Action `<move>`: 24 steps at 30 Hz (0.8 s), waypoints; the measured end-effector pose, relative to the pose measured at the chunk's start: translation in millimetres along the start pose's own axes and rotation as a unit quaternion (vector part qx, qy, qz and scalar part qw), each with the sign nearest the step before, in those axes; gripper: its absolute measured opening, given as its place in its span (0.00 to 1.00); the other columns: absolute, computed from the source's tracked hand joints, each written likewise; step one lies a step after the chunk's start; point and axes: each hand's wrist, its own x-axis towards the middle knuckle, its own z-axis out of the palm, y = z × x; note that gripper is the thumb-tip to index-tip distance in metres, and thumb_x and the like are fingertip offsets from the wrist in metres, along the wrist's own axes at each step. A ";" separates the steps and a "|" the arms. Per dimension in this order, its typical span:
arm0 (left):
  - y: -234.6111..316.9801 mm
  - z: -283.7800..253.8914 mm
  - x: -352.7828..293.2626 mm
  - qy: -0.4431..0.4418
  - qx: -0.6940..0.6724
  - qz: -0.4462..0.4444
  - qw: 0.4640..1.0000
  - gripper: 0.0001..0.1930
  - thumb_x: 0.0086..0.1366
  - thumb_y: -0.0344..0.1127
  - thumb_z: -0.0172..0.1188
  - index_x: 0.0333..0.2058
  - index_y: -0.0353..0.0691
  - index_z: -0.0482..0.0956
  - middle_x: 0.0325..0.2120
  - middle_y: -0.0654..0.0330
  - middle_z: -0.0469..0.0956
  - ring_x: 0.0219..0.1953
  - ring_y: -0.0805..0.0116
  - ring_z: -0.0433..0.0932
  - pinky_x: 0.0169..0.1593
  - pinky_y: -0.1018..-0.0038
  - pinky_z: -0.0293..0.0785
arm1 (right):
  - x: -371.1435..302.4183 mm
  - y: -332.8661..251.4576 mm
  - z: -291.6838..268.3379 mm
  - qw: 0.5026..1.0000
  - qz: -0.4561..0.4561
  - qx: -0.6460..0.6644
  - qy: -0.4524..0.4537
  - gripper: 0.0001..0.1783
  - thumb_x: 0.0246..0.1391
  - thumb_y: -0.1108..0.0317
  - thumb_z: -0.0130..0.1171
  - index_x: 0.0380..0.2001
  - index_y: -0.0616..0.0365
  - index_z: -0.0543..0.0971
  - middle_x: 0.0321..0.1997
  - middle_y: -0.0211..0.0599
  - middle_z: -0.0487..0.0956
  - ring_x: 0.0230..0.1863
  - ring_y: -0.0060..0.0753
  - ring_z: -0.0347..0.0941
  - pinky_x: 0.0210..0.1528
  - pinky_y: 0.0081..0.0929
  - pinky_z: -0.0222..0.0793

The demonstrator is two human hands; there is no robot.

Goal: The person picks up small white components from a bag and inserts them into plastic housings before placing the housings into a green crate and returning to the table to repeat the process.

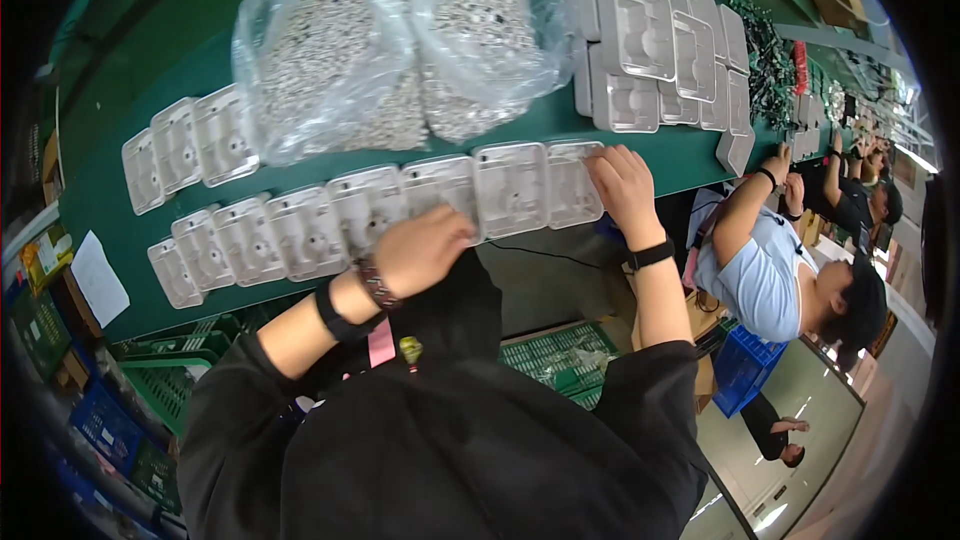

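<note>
A row of pale grey plastic trays [510, 190] with moulded hollows and small dark spots runs along the near edge of the green table. Over the middle trays is my left hand [425, 248], its fingers bent together and slightly blurred. The fingertips are close to the front edge of one tray, and anything in them is hidden. At the right end of the row, my right hand [622, 188] curls its fingers at the upper right rim of the last tray [574, 190]. Whether it pinches a small part there cannot be made out.
Clear plastic bags [330, 60] full of small whitish pieces lie behind the row. Stacked trays [638, 35] stand at back right, more trays [176, 145] at left. A white paper [100, 278] lies on the left edge. A co-worker [760, 260] sits to the right; green crates [560, 355] are below.
</note>
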 end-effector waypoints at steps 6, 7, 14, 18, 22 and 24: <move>48.9 70.9 100.8 0.004 0.214 0.085 0.973 0.10 0.51 0.36 0.53 0.35 0.46 0.71 0.36 0.66 0.67 0.29 0.65 0.72 0.25 0.72 0.71 | 10.5 50.2 26.5 0.978 -0.187 0.068 -0.056 0.07 0.33 0.73 0.52 0.22 0.58 0.70 0.31 0.31 0.69 0.32 0.30 0.66 0.31 0.25 0.65; 49.3 76.5 108.6 0.007 0.260 0.088 0.961 0.10 0.51 0.35 0.53 0.34 0.46 0.71 0.35 0.66 0.67 0.28 0.65 0.72 0.25 0.73 0.71 | 12.9 51.4 30.4 0.972 -0.215 0.066 -0.067 0.07 0.32 0.73 0.51 0.22 0.57 0.70 0.32 0.31 0.69 0.33 0.30 0.66 0.32 0.25 0.65; 40.6 83.9 115.7 -0.030 0.234 0.081 0.968 0.08 0.47 0.33 0.52 0.29 0.45 0.70 0.32 0.65 0.66 0.26 0.67 0.71 0.21 0.74 0.70 | 32.0 55.7 49.5 0.939 -0.319 0.087 -0.092 0.05 0.32 0.71 0.51 0.19 0.56 0.71 0.34 0.29 0.67 0.36 0.27 0.64 0.35 0.22 0.64; 39.2 86.4 112.8 -0.006 0.234 0.077 0.969 0.08 0.46 0.32 0.52 0.29 0.45 0.70 0.32 0.65 0.66 0.25 0.67 0.71 0.21 0.74 0.70 | 41.7 55.8 53.2 0.931 -0.348 0.075 -0.086 0.03 0.32 0.70 0.51 0.17 0.54 0.73 0.34 0.25 0.66 0.36 0.24 0.62 0.35 0.20 0.63; 37.2 90.0 109.1 0.008 0.234 0.062 0.970 0.08 0.46 0.32 0.52 0.29 0.45 0.70 0.33 0.66 0.66 0.25 0.67 0.71 0.21 0.74 0.70 | 40.6 56.9 50.5 0.929 -0.338 0.077 -0.131 0.03 0.33 0.71 0.52 0.18 0.56 0.73 0.40 0.24 0.68 0.39 0.25 0.63 0.37 0.22 0.64; 36.1 92.3 108.3 0.014 0.232 0.056 0.971 0.09 0.46 0.32 0.52 0.29 0.45 0.70 0.34 0.66 0.66 0.25 0.67 0.71 0.22 0.74 0.70 | 37.5 55.2 43.6 0.942 -0.294 0.070 -0.146 0.03 0.34 0.73 0.51 0.18 0.58 0.73 0.44 0.24 0.68 0.42 0.27 0.63 0.39 0.23 0.65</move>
